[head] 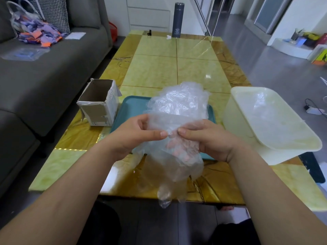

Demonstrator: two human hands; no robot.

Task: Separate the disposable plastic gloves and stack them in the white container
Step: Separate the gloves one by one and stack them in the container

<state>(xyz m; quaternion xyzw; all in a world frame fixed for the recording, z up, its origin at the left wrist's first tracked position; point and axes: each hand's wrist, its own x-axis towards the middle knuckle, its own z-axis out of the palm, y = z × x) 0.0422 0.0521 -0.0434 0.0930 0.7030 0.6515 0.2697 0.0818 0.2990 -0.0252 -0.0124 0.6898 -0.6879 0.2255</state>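
- Just above the near part of the tabletop (159,68), both hands meet at the middle of a bunch of clear plastic gloves (177,105).
- The left hand (138,135) lays its thumb across the front of the plastic with its fingers curled behind, pinching an edge of the bunch.
- The right hand (210,140) pinches the same spot from the other side, its thumb tip almost touching the left thumb. Its fingers show pink through the film.
- The bunch rises crumpled above the hands and hangs limp below them, past the tabletop's near edge.
- Behind the bunch a teal tray (132,110) lies on the tabletop.
- The white container (230,112) stands open, just to the right of the right hand, with some clear plastic (265,110) lying inside it.
- An open cardboard box (99,105) stands just left of the tray.
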